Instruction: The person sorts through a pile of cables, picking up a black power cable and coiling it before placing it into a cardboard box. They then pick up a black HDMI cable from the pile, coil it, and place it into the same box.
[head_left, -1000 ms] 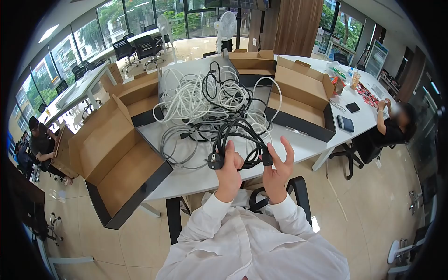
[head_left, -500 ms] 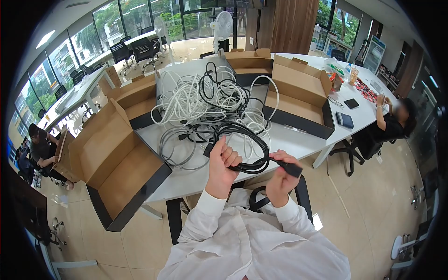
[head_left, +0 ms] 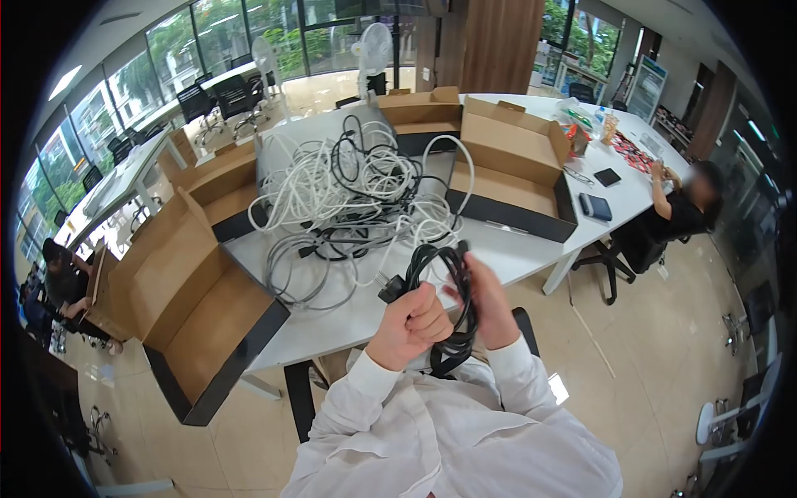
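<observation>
Clenching the coiled black cable [head_left: 467,322] beside its plug [head_left: 392,289], the left hand [head_left: 413,329] holds it at the near edge of the table [head_left: 320,330]; should the right hand [head_left: 493,309], its grip too blurred to determine, slip, loops could spring loose and tangle.

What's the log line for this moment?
left hand: grips coiled black cable | right hand: at coil's side | tangled white cables: on white table

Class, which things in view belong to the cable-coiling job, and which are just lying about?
Part of the job:
black cable in the left hand
tangled cables on the table
open boxes, probably

Just lying about, it seems:
dark phone-like item
dark blue wallet-like case
orange-red packet
</observation>
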Demonstrator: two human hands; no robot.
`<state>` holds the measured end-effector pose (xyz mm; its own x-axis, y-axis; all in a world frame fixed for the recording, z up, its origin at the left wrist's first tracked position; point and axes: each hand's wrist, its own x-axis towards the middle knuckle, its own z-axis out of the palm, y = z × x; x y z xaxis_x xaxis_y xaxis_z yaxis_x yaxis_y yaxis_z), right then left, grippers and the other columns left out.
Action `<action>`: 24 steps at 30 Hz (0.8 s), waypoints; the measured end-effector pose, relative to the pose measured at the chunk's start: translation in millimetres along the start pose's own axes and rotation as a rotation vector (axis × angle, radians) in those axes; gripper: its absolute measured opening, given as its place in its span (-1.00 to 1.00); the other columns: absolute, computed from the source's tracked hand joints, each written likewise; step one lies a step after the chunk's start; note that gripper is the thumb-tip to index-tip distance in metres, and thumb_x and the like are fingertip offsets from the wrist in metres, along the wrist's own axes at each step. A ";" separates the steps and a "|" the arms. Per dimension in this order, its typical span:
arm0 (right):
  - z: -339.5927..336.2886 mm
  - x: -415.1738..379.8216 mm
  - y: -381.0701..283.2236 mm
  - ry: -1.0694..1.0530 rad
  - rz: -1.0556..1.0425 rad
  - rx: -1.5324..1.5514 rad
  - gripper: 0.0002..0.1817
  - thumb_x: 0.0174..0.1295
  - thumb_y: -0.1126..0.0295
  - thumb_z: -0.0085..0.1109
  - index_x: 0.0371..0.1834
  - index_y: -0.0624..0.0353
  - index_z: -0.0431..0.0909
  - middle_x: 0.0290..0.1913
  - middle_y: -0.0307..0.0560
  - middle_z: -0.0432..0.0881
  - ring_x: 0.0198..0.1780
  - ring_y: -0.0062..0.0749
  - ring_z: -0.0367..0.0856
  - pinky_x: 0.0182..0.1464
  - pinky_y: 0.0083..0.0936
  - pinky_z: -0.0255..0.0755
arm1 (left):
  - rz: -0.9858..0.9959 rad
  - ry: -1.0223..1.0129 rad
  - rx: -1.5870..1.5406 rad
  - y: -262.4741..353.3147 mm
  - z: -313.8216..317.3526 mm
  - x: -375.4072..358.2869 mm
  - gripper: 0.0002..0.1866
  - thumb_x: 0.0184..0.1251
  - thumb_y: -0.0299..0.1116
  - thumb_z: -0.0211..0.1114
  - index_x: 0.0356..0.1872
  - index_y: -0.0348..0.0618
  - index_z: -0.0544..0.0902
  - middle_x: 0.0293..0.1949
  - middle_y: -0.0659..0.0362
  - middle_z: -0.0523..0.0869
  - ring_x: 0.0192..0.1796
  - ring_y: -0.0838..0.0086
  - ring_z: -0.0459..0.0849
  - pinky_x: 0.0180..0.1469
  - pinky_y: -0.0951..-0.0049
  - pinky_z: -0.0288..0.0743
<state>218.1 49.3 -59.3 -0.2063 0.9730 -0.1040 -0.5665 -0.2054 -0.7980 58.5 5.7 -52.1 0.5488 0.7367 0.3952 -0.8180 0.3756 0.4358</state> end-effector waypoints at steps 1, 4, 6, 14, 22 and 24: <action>-0.4 -1.4 5.0 0.030 0.087 -0.009 -0.68 0.43 0.15 0.00 0.01 0.15 0.54 -0.28 -0.28 0.60 -0.22 -0.56 0.59 -0.16 -0.41 0.61 | -0.049 -0.041 0.030 -1.2 -4.1 0.7 -0.50 0.53 -0.10 -0.02 -0.70 0.07 0.19 -0.84 0.46 0.13 -0.81 0.67 0.03 -0.68 0.56 -0.04; -4.8 -0.2 5.0 -0.201 0.314 0.030 -0.68 0.44 0.14 -0.05 0.03 0.08 0.56 -0.30 -0.34 0.58 -0.36 -0.63 0.50 -0.40 -0.58 0.44 | -0.130 -0.037 0.112 5.9 -6.0 -6.8 -0.47 0.45 -0.06 0.10 -0.72 0.10 0.14 -0.86 0.48 0.07 -0.84 0.68 0.01 -0.73 0.54 -0.13; 3.2 -0.2 -0.5 -0.228 0.402 0.029 -0.80 0.41 0.28 -0.11 -0.24 0.10 0.49 -0.45 -0.31 0.48 -0.49 -0.62 0.38 -0.51 -0.57 0.32 | -0.204 -0.005 0.072 17.3 -13.9 -15.1 -0.53 0.42 -0.12 0.11 -0.69 0.07 0.18 -0.79 0.42 0.10 -0.75 0.62 0.04 -0.60 0.48 -0.08; 2.3 -16.1 -19.0 -0.634 0.355 -0.057 -0.58 0.49 0.18 -0.22 0.10 0.27 0.51 -0.47 -0.32 0.53 -0.49 -0.65 0.52 -0.40 -0.67 0.47 | -0.057 0.210 0.285 38.5 -7.3 -11.6 -0.67 0.50 -0.20 0.04 -0.50 -0.08 0.34 -0.80 0.40 0.17 -0.83 0.70 0.03 -0.76 0.56 -0.08; -23.8 -1.5 9.0 -0.986 0.241 0.010 -0.56 0.46 0.12 -0.10 0.01 0.34 0.52 -0.26 -0.09 0.60 -0.35 -0.52 0.59 -0.26 -0.58 0.50 | -0.053 0.493 0.359 22.9 -5.8 -9.9 -0.84 0.41 -0.30 0.13 -0.22 -0.19 0.54 -0.79 0.41 0.21 -0.81 0.72 0.06 -0.74 0.58 -0.07; -28.0 -8.6 1.6 -0.924 0.259 0.030 -0.56 0.45 0.11 -0.05 -0.01 0.35 0.53 -0.18 -0.03 0.62 -0.35 -0.49 0.60 -0.23 -0.55 0.51 | -0.079 0.519 0.338 20.2 -5.4 -9.9 -0.87 0.39 -0.34 0.14 -0.20 -0.16 0.55 -0.79 0.41 0.21 -0.81 0.71 0.07 -0.73 0.58 -0.03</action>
<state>241.3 43.5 -76.3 -0.8682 0.4318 0.2444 -0.4327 -0.4177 -0.7989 35.6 9.0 -51.6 0.3804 0.9231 -0.0563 -0.6316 0.3038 0.7133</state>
